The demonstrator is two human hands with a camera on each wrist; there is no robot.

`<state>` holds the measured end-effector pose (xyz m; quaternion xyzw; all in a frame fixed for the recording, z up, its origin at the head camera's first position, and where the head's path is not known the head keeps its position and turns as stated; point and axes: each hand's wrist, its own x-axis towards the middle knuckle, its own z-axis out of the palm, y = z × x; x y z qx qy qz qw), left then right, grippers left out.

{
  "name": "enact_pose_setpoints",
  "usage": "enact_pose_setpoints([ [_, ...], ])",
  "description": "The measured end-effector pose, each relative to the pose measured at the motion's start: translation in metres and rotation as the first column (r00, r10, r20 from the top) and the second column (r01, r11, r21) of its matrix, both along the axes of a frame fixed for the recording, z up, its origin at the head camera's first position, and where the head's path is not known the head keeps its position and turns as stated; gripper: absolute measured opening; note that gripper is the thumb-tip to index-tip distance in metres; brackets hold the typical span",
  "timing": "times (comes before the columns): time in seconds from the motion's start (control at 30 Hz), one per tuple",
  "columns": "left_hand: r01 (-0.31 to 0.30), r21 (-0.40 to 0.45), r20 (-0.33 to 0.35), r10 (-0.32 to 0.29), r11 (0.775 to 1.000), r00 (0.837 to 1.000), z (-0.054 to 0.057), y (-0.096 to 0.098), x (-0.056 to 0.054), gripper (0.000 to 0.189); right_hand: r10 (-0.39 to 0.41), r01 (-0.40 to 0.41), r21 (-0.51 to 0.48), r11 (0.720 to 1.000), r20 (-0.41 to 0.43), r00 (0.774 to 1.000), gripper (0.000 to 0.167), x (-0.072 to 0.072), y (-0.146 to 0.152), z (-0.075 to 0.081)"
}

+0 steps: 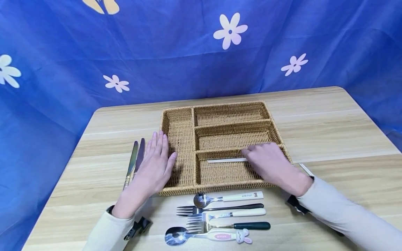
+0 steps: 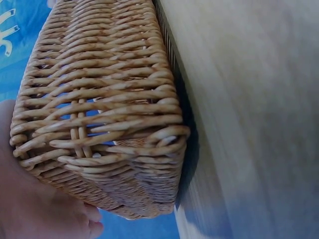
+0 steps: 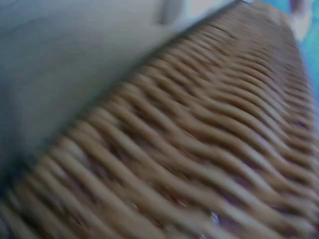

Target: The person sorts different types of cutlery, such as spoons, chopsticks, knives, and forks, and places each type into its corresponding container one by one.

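Chopsticks: the pale chopsticks [image 1: 224, 160] show at the lower right of the woven tray [image 1: 180, 190], pointing left across the lower right compartment [image 1: 220, 175], their right ends hidden by the fingers.
Right hand: the right hand [image 1: 271, 163] reaches over the tray's right side with fingers curled, seeming to pinch the chopsticks; the fingertips are out of sight, and the right wrist view is blurred.
Left hand: the left hand [image 1: 154, 166] lies with fingers straight and close together on the tray's left rim, gripping no cutlery.
Step in hand: placing chopsticks in the lower right compartment, by my judgement, with the left hand steadying the tray.
Next move: seems to call for letting the sticks down flat, then loosening the fingers without dragging them.
Other cutlery: two knives [image 1: 132, 163] lie at left beside the left hand; spoons [image 1: 176, 236] and forks [image 1: 251, 226] lie in a row at the lower centre; another pale stick-like piece [image 1: 306, 169] shows right of the tray, partly covered.
Worktop: a light wood-grain worktop [image 1: 329, 122] with rounded far corners.
Room: a blue cloth [image 1: 163, 52] with white flowers fills the upper frame.
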<state>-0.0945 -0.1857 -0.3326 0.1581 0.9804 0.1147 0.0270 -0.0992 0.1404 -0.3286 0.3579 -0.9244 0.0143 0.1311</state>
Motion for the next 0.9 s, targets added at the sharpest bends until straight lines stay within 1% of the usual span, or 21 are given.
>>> enact_pose_setpoints([
  [0.1, -0.001, -0.005, 0.001, 0.001, 1.000, 1.000, 0.000, -0.001, 0.000, 0.066, -0.024, 0.026, -0.140, 0.990, 0.016, 1.000, 0.020, 0.003, 0.016, 0.015],
  [0.17, -0.003, -0.004, 0.001, 0.003, 1.000, 1.000, 0.000, -0.001, -0.001, 0.066, -0.062, 0.065, -0.204, 0.977, 0.020, 0.998, 0.018, 0.006, 0.032, 0.025],
  [0.27, -0.005, -0.006, 0.006, 0.005, 1.000, 1.000, 0.001, -0.001, -0.001, 0.066, -0.139, 0.126, -0.261, 0.957, -0.033, 0.990, 0.014, 0.013, 0.057, 0.035],
  [0.37, -0.011, -0.003, 0.014, 0.011, 1.000, 1.000, 0.003, -0.001, -0.001, 0.068, -0.240, 0.216, -0.280, 0.935, -0.053, 0.969, 0.012, 0.023, 0.082, 0.037],
  [0.43, -0.017, 0.000, 0.016, 0.017, 1.000, 1.000, 0.003, -0.001, -0.001, 0.068, -0.309, 0.289, -0.267, 0.919, -0.036, 0.950, 0.012, 0.031, 0.097, 0.034],
  [0.53, -0.021, 0.008, 0.013, 0.021, 1.000, 1.000, 0.003, -0.002, -0.001, 0.069, -0.399, 0.395, -0.231, 0.889, 0.029, 0.916, 0.012, 0.044, 0.119, 0.026],
  [0.57, -0.020, 0.011, 0.009, 0.020, 1.000, 1.000, 0.003, -0.001, -0.002, 0.069, -0.419, 0.419, -0.219, 0.881, 0.048, 0.907, 0.012, 0.049, 0.125, 0.023],
  [0.63, -0.018, 0.016, 0.001, 0.018, 1.000, 1.000, 0.003, -0.001, -0.002, 0.069, -0.449, 0.458, -0.205, 0.865, 0.091, 0.889, 0.013, 0.058, 0.138, 0.013],
  [0.73, -0.019, 0.016, -0.002, 0.019, 1.000, 1.000, 0.003, -0.001, -0.001, 0.068, -0.507, 0.530, -0.188, 0.827, 0.158, 0.847, 0.017, 0.071, 0.153, -0.001],
  [0.83, -0.019, 0.018, -0.001, 0.019, 1.000, 1.000, 0.003, 0.000, -0.001, 0.067, -0.550, 0.578, -0.193, 0.793, 0.184, 0.815, 0.020, 0.082, 0.166, -0.014],
  [0.9, -0.017, 0.021, -0.002, 0.017, 1.000, 1.000, 0.003, 0.000, -0.001, 0.067, -0.564, 0.598, -0.223, 0.770, 0.201, 0.801, 0.022, 0.091, 0.174, -0.024],
])
